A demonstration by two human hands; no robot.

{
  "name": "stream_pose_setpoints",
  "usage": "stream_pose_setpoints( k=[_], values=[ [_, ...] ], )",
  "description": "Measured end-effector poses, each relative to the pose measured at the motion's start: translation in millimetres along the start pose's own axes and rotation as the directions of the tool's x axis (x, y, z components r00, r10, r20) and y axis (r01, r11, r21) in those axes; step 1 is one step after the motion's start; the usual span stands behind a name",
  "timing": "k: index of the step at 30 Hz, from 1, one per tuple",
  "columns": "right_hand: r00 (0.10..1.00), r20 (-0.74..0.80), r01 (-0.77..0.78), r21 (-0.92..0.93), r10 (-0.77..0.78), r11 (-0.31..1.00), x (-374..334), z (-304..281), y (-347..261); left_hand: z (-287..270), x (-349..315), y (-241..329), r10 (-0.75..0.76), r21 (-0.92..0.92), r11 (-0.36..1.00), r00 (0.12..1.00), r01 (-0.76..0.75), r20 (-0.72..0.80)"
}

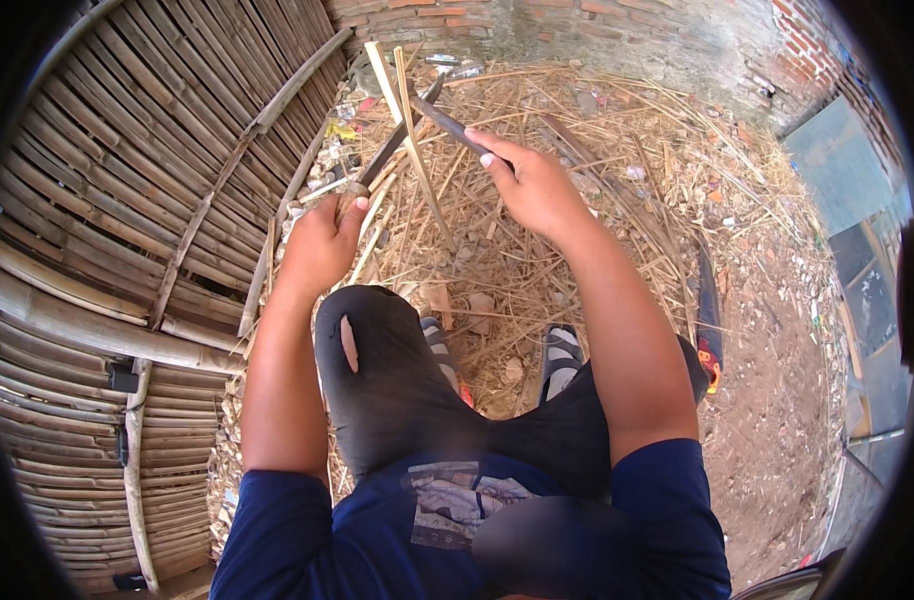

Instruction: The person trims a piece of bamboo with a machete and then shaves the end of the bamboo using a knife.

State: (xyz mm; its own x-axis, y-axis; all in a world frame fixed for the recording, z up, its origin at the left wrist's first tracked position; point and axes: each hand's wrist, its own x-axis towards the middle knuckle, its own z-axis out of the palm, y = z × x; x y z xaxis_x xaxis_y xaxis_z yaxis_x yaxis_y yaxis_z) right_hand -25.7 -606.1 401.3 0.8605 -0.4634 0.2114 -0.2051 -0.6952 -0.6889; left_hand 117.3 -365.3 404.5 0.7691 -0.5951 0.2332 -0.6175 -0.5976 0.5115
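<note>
My left hand point(322, 240) is closed around the handle of a machete point(389, 152), whose dark, slightly curved blade points up and to the right. In my right hand point(539, 188) is a dark, rod-like stick point(449, 126), gripped near its lower end. Its far end meets or crosses the blade near the tip; I cannot tell whether they touch. A pale bamboo piece point(418, 165), split at the top into strips, stands upright at the blade, and the machete crosses it. Its lower end reaches the litter on the ground.
Bamboo slivers point(517, 255) cover the ground before my feet. A slatted bamboo wall point(177, 150) rises close on the left; a brick wall point(657, 40) stands behind. On the right lies a saw point(708, 300) with a red-orange handle, near grey sheets point(842, 165).
</note>
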Motion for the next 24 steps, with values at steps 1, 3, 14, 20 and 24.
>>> stream_pose_setpoints(
  k=[1, 3, 14, 20, 24],
  values=[
    [0.999, 0.036, -0.029, -0.037, 0.030, 0.999, -2, -5, -7, -1, 0, 1, -0.011, 0.001, 1.000, 1.000, 0.011, 0.009],
    [0.999, 0.027, -0.039, 0.002, 0.039, 0.999, -3, -7, -9, -1, 1, 1, -0.020, -0.002, 1.000, 1.000, 0.020, 0.013],
    [0.909, -0.397, 0.211, 0.178, -0.125, 0.961, -23, -61, -31, 14, 34, -6, 0.078, -0.074, 0.995, 0.993, -0.072, 0.083],
    [0.906, -0.414, 0.116, 0.030, -0.093, 0.993, -22, -39, 26, 13, 65, 10, 0.078, 0.053, 0.995, 0.989, -0.085, 0.124],
    [0.882, -0.468, 0.132, 0.132, -0.056, 0.982, -23, -33, 27, 20, 66, -3, 0.110, 0.015, 0.994, 0.993, -0.111, 0.040]
  ],
)
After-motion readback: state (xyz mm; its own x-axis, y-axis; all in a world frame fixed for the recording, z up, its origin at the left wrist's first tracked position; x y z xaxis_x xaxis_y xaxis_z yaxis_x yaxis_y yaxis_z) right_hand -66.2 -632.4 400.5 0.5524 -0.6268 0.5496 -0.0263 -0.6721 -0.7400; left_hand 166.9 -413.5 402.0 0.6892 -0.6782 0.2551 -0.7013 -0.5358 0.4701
